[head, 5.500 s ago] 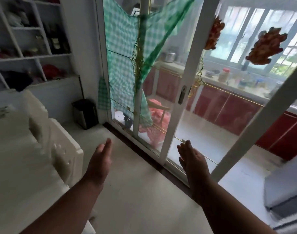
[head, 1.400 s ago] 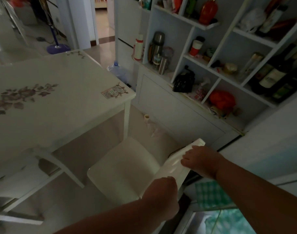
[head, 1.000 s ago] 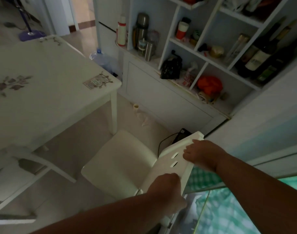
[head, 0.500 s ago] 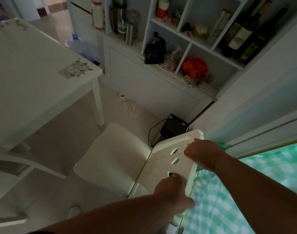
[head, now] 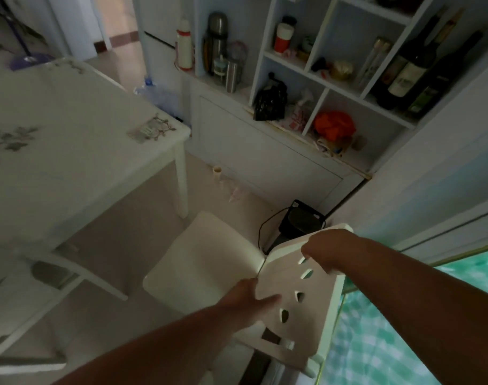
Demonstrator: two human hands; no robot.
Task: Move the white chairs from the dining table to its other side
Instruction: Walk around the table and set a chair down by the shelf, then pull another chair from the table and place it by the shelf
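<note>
White chair (head: 209, 262) near table corner (head: 165, 134); right hand (head: 324, 250) clamped over backrest top for control, left hand (head: 251, 298) spread, fingers resting on backrest.

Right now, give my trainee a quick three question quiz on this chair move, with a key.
1. True or false: the right hand is shut on the top of the white chair's backrest.
2. How does the left hand meet the chair? A) fist around a leg B) open, fingers lying on the backrest C) not near it
3. Fill in: the black device on the floor sits beside the chair's ____.

Key: 1 true; 2 B; 3 seat
</note>
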